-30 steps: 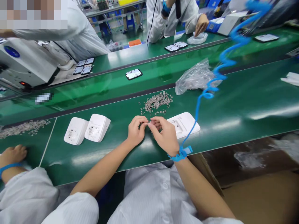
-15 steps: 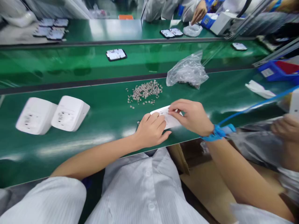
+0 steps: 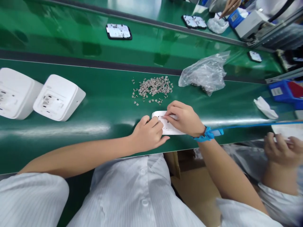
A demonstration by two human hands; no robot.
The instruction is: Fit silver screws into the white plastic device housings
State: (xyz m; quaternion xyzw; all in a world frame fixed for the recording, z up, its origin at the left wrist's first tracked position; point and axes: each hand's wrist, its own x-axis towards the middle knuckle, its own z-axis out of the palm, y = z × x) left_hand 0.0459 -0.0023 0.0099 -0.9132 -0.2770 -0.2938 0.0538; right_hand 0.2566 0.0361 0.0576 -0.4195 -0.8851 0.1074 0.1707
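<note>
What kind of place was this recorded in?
Probably an electronics assembly line: a heap of small metal parts lies on the green bench, a circuit board in a black frame sits beyond it, and the right wrist wears a corded blue strap.

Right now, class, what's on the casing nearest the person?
On the white casing: fingers of the left hand and right hand. Its near edge shows; what lies beneath the fingers is covered.

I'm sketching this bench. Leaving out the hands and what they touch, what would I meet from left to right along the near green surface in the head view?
First white casing, second white casing, metal parts, plastic bag, crumpled white sheet.
</note>
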